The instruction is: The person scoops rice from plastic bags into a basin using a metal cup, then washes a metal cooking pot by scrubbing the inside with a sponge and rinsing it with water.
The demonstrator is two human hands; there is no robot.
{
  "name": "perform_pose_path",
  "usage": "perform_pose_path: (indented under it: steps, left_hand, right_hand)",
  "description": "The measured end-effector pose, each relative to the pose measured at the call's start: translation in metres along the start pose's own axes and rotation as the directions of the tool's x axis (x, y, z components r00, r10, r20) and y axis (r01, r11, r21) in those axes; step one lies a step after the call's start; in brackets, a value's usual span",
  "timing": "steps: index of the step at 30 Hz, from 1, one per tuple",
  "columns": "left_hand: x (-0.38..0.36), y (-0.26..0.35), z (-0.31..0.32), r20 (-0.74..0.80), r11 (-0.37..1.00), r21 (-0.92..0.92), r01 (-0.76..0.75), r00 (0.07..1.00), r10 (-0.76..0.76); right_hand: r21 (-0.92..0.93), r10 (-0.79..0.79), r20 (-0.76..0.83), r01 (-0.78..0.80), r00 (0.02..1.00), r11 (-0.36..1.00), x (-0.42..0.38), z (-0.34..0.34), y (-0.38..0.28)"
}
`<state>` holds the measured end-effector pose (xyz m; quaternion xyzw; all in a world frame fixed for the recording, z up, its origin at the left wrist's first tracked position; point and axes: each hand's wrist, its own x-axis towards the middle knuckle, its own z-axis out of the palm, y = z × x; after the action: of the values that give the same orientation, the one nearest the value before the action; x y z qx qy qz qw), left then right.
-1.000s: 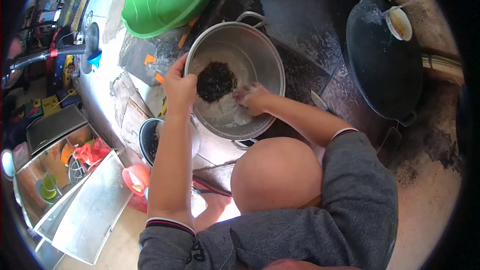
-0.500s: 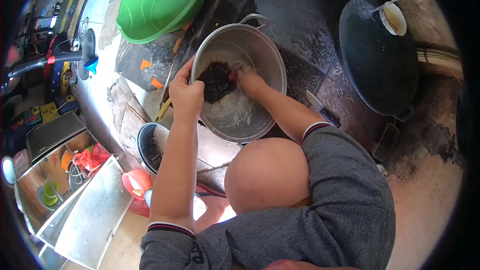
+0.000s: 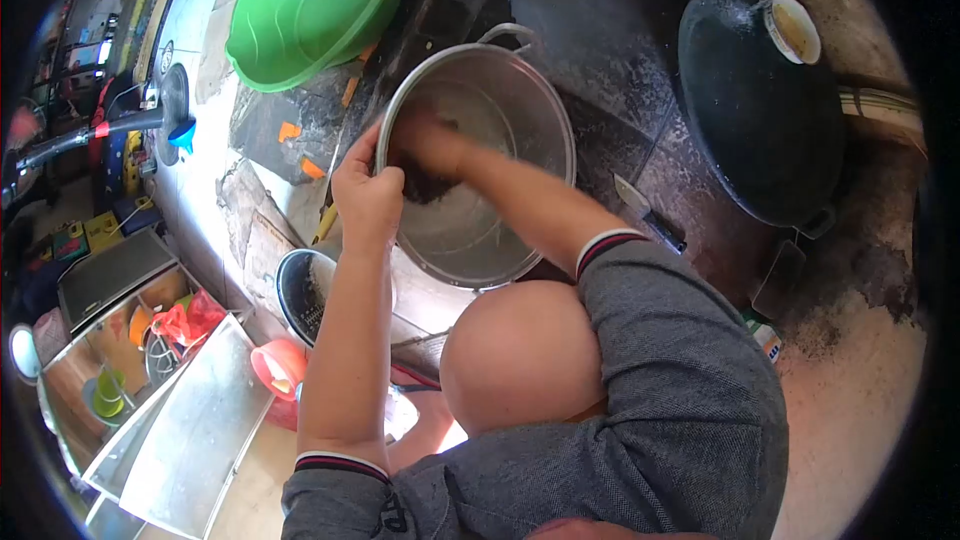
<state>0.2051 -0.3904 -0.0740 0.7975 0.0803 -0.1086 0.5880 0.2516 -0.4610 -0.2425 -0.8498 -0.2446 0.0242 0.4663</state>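
Note:
A wide metal pot (image 3: 480,265) with a loop handle stands tilted in front of me, its opening facing up toward my head. My left hand (image 3: 368,190) is closed around its left rim, thumb on the near side. Inside, my right hand (image 3: 432,145) is smeared by motion against the left part of the pot's bottom. Below that hand shows part of a dark, burnt-looking patch (image 3: 428,190); the rest is covered. Whether the right hand holds anything, I cannot tell.
A green basin (image 3: 300,30) stands at the upper left. On the right lie a large black pan (image 3: 765,110), a small bowl (image 3: 793,30) at its edge and a knife (image 3: 648,212). A dark bucket (image 3: 290,290) and a pink tub (image 3: 279,370) are left of my forearm.
My right hand has swept left across the pot's bottom and now covers much of the dark patch. My left hand keeps its hold on the rim.

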Motion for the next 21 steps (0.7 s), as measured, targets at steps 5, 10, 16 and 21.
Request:
perform_pose_path:
  steps: [5, 10, 16, 21]
  left_hand:
    - [0.005, -0.011, -0.004, -0.007, 0.998, 0.005, -0.062, 0.998, 0.062]
    - [0.000, -0.009, 0.002, -0.055, 0.990, -0.101, -0.101, 0.994, 0.095]
    - [-0.002, -0.006, -0.005, -0.051, 0.998, -0.065, -0.011, 0.999, 0.007]
    - [0.001, -0.007, -0.004, -0.067, 0.995, -0.096, 0.012, 0.998, -0.019]
  right_hand:
    - [-0.199, 0.249, 0.189, -0.211, 0.950, 0.957, -0.080, -0.011, 0.063]
    - [0.291, 0.398, 0.162, -0.429, 0.903, 0.855, -0.113, 0.045, -0.064]
    - [0.173, 0.100, 0.377, -0.176, 0.921, 0.969, -0.131, 0.059, 0.022]
    - [0.304, 0.159, 0.222, -0.223, 0.962, 0.926, -0.081, 0.068, -0.044]
